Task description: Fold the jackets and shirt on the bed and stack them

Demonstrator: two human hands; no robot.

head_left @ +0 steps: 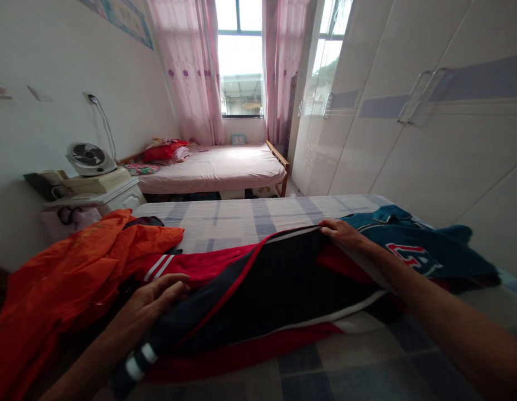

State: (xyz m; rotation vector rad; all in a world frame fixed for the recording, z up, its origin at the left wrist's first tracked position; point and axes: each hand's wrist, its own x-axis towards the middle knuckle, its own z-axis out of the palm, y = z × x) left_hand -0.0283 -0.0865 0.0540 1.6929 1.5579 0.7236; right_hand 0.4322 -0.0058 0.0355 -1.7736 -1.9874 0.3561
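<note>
A dark navy, red and white jacket [283, 278] lies spread over the near bed. My right hand [342, 231] pinches its far edge and lifts it a little. My left hand [160, 298] rests near the jacket's striped dark sleeve, its fingers stretched out and slightly bent. Beyond that hand, a red sleeve with two white bands [200, 264] reaches left. An orange jacket [87, 262] is heaped at the left, close to my left forearm. Past my right forearm lies a teal garment [421, 239] with a red and white letter patch.
The checked bed sheet [225, 217] runs beneath the clothes. A small fan [91, 159] stands on a box upon the white cabinet [122, 197] at left. Behind is a second bed [225, 167] under the window; white wardrobes [392, 150] line the right side.
</note>
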